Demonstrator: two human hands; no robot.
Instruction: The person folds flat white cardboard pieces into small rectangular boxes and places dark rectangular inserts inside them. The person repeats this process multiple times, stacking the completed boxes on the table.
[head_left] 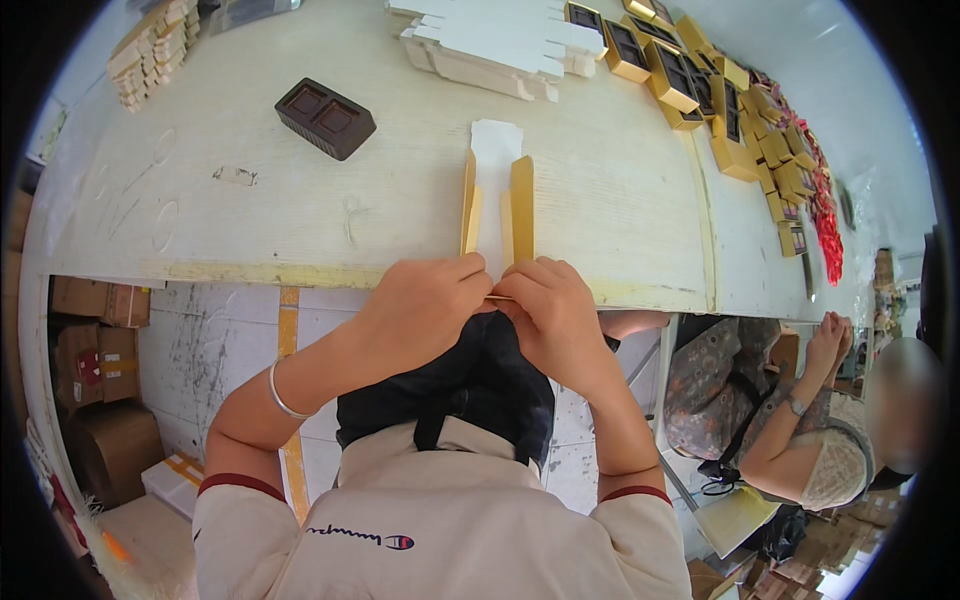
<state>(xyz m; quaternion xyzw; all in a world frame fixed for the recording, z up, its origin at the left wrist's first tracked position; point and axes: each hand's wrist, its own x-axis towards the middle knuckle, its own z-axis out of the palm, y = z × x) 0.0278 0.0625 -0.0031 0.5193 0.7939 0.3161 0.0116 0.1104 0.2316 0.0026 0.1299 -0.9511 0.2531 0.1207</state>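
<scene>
My left hand (425, 300) and right hand (550, 310) meet at the table's (300, 200) near edge, both pinching the near end of a flat gold-and-white box blank (497, 195) that lies on the table, its side flaps raised. A dark brown tray (325, 118) sits toward the far left. White blanks (500, 45) are stacked along the far edge.

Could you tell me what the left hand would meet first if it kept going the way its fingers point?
Probably the right hand: the left hand points across at it, both pinching the near end of the gold-edged box blank.
</scene>
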